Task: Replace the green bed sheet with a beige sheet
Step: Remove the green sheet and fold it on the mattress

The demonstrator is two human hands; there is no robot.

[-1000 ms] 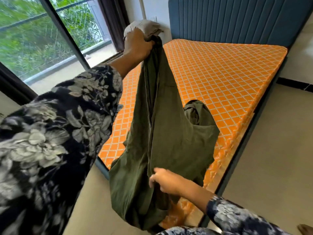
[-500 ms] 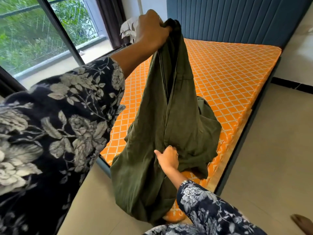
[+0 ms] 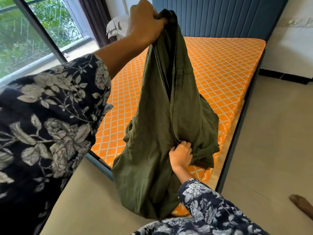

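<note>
The green bed sheet hangs bunched in the air over the near corner of the bare orange quilted mattress. My left hand is raised high and shut on the sheet's top end. Lower down, my right hand pinches a fold in the sheet's middle. The sheet's bottom droops below the mattress edge toward the floor. A pale beige bundle of cloth lies past the bed's far left corner, partly hidden behind my left hand.
A blue padded headboard stands at the far end of the bed. A large window with a dark curtain is on the left. Beige tiled floor runs along the bed's right side. My foot shows at lower right.
My left hand has lifted the sheet's top end higher. My right hand has moved up and to the right along the sheet and now grips a fold nearer the mattress.
</note>
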